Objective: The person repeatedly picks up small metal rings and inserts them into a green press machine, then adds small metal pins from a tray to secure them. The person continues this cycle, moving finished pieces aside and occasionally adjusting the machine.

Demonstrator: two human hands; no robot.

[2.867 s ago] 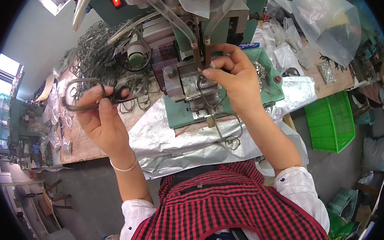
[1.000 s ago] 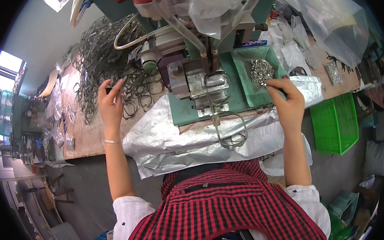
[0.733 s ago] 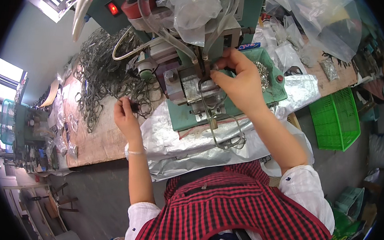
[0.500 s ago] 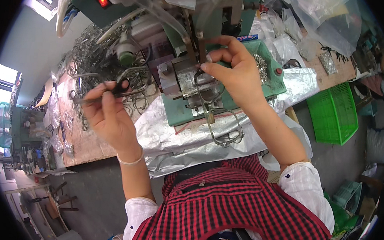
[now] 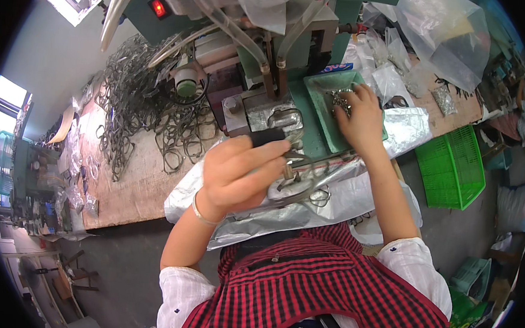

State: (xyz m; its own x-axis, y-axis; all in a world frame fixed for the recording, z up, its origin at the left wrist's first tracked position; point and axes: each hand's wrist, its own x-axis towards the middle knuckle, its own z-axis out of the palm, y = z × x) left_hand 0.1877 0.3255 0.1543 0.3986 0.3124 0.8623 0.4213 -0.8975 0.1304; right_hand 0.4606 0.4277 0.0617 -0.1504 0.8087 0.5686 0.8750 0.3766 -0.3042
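A thin, dark, bent metal wire piece is pinched in the left hand over the foil-covered desk. Small shiny metal parts in the green tray are touched by the right hand, its grip narrow.

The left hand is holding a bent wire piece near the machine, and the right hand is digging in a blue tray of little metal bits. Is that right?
Not quite. The tray is green, not blue, as the head view shows. The rest holds: the left hand holds a bent wire piece near the machine, and the right hand reaches into the little metal bits in that tray.
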